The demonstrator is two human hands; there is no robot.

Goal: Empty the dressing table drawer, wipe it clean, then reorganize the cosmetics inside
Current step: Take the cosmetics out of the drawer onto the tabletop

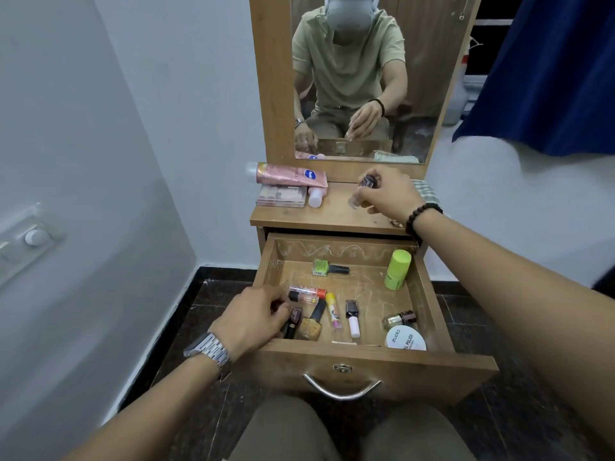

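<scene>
The wooden drawer (376, 367) stands pulled out below the dressing table top (319, 216). Inside lie several cosmetics: a green nail polish (327, 267), a lime green stick (397, 269), a yellow lip balm (332, 309), a pink-and-black bottle (352, 317), a gold glitter polish (397, 319) and a white round tub (406, 339). My left hand (256, 319) reaches into the drawer's left front corner, fingers closed on a dark lipstick tube (293, 322). My right hand (387, 193) hovers over the table top holding small nail polish bottles (366, 181).
A pink tube (289, 174), a makeup palette (281, 196) and a small white bottle (315, 196) lie at the table top's left. A striped cloth (424, 189) sits at its right. A mirror (359, 78) rises behind. A blue curtain (545, 71) hangs on the right.
</scene>
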